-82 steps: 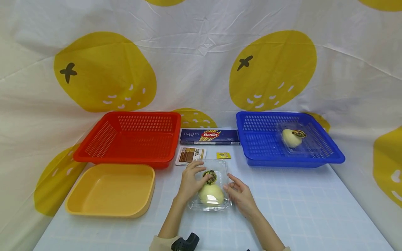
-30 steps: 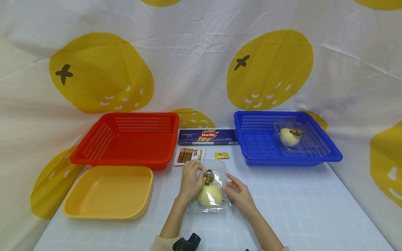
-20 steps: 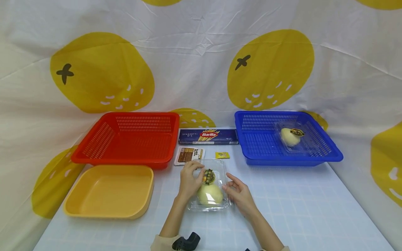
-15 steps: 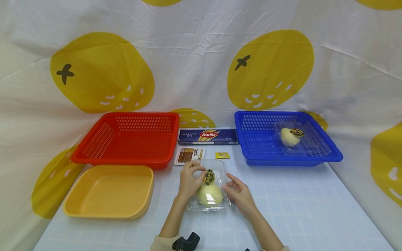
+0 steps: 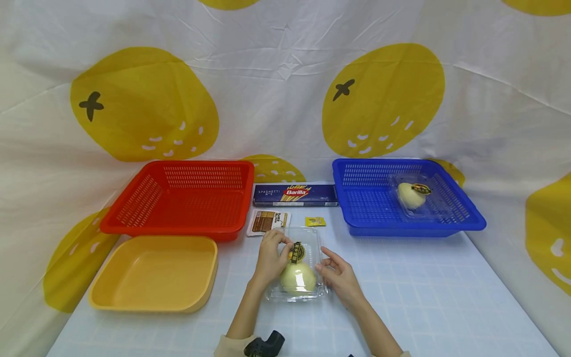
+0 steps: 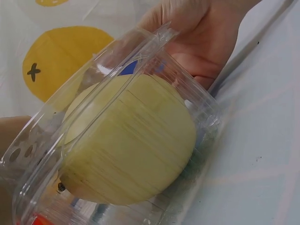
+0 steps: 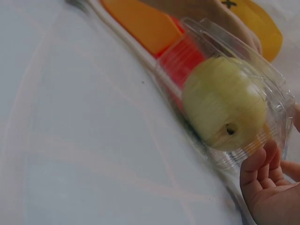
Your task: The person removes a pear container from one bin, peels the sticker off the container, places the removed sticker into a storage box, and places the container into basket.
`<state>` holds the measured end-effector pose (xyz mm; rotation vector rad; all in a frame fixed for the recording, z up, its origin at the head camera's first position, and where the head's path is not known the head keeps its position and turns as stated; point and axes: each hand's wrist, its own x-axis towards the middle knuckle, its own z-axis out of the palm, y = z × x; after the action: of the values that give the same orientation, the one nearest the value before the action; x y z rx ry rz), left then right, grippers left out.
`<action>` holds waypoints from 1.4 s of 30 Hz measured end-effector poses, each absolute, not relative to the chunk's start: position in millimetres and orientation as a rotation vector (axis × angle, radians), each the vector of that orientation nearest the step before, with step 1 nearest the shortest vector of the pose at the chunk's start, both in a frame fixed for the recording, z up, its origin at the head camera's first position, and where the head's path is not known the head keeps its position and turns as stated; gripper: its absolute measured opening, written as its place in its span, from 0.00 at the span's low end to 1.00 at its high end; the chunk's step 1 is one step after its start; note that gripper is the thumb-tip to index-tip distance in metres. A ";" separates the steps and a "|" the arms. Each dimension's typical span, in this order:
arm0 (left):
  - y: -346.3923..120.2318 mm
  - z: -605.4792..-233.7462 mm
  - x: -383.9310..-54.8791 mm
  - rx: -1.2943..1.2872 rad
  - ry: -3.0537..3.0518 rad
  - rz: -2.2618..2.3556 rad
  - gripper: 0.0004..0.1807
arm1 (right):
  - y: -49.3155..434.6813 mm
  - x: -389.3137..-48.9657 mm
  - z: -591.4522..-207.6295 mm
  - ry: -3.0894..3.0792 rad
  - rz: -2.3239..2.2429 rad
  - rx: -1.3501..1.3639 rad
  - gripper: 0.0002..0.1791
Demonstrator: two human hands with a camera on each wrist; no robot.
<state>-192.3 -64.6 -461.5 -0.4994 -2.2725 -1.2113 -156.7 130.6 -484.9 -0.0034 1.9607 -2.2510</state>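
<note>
A clear plastic clamshell box (image 5: 312,238) with one large pale-yellow round fruit (image 5: 298,278) inside stands upright-lidded on the table between both hands. On its lid is a round black-and-yellow sticker (image 5: 301,253) with a dark strip. My left hand (image 5: 269,259) holds the box's left side, thumb and forefinger drawn close together at the sticker's left edge. My right hand (image 5: 342,278) grips the right edge with thumb and fingertips. In the right wrist view the right hand's curled fingers (image 7: 267,176) lie right at the box's ribbed side. The fruit (image 6: 129,138) fills the left wrist view.
Behind the hands lie a Barilla spaghetti box (image 5: 295,195), a brown-and-white packet (image 5: 268,221) and a small yellow sachet (image 5: 315,221). A red basket (image 5: 247,208) and yellow tub (image 5: 214,258) stand left. The blue basket (image 5: 415,232) at right holds another boxed fruit (image 5: 411,197).
Since the oldest frame, my left thumb has shifted left off the sticker's middle, and the forefinger has come closer to it. The right hand and the box stay in place.
</note>
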 end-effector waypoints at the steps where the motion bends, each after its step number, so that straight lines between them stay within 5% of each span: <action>1: -64.7 -461.7 -192.5 -0.503 -2.263 -1.222 0.05 | 130.6 -156.7 -485.1 1.961 -2.251 -0.005 0.34; 36: -72.5 -463.9 -192.8 -0.462 -2.211 -1.583 0.04 | 131.3 -157.7 -486.3 1.984 -2.226 -0.007 0.34; 42: -69.1 -435.2 -177.2 -0.406 -2.236 -1.625 0.04 | 131.5 -158.1 -487.9 1.981 -2.232 -0.012 0.33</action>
<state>-177.2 -69.1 -435.2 -0.4055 -2.2356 -1.6246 -158.1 131.5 -487.9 -0.0124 1.9815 -2.2317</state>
